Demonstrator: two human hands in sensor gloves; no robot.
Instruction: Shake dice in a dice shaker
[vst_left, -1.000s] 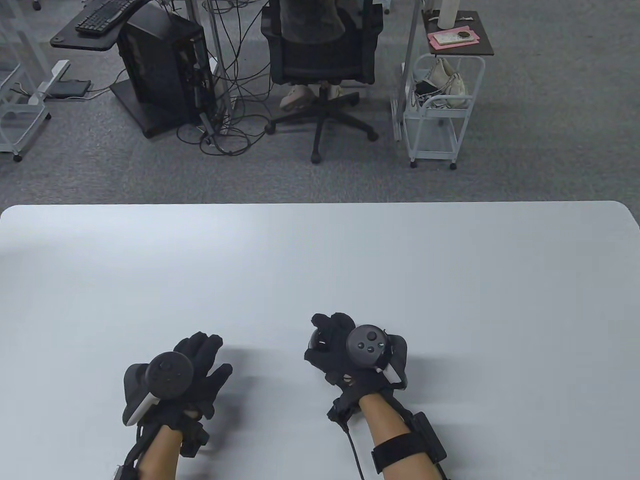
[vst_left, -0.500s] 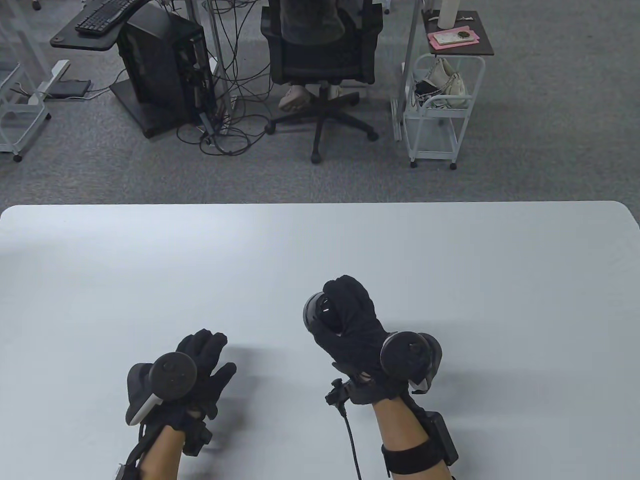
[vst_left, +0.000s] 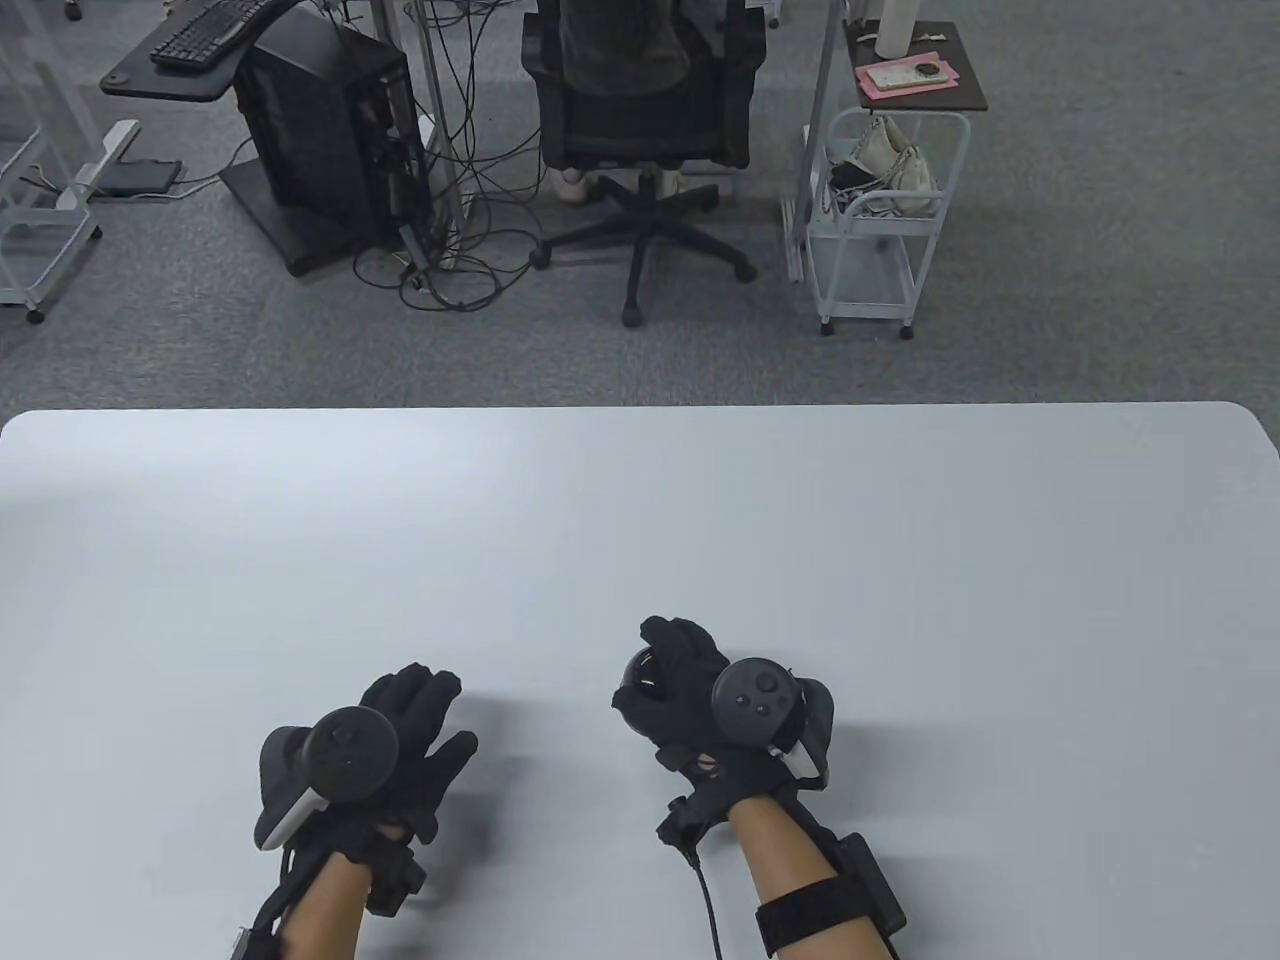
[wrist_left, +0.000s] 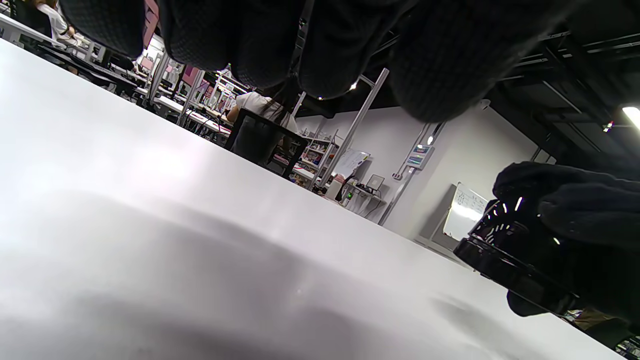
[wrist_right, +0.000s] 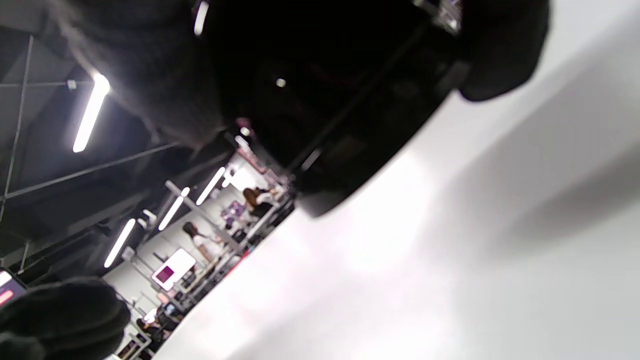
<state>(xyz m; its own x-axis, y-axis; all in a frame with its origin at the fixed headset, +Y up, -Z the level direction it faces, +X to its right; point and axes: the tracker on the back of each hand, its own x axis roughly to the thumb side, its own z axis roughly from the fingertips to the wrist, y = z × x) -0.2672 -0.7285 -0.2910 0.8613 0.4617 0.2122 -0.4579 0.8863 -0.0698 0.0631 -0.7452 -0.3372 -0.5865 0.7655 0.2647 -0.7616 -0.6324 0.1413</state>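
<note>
The white table (vst_left: 640, 520) fills the lower part of the table view, its far edge running straight across with rounded corners, and both hands sit close to its near edge. Beyond the far edge, on the grey carpet, stand a black office chair (vst_left: 640, 110), a black computer tower (vst_left: 325, 130) with loose cables beside it, and a white wire cart (vst_left: 880, 220) with a bag in it. The left hand (vst_left: 400, 740) lies left of the middle, near the near edge, its gloved fingers (vst_left: 425, 690) stretched forward and slightly spread, holding nothing; a round tracker (vst_left: 345, 745) is strapped to its back. The right hand (vst_left: 700, 710) is just right of the middle, well apart from the left, also with a tracker (vst_left: 757, 700) on its back, and its fingers (vst_left: 680, 640) curl over and grip the dice shaker (vst_left: 640, 690), a small black round cup. In the left wrist view the dice shaker (wrist_left: 505, 255) shows a flat rim and is held tilted a little above the table surface, not touching it. The dice themselves cannot be seen.
</note>
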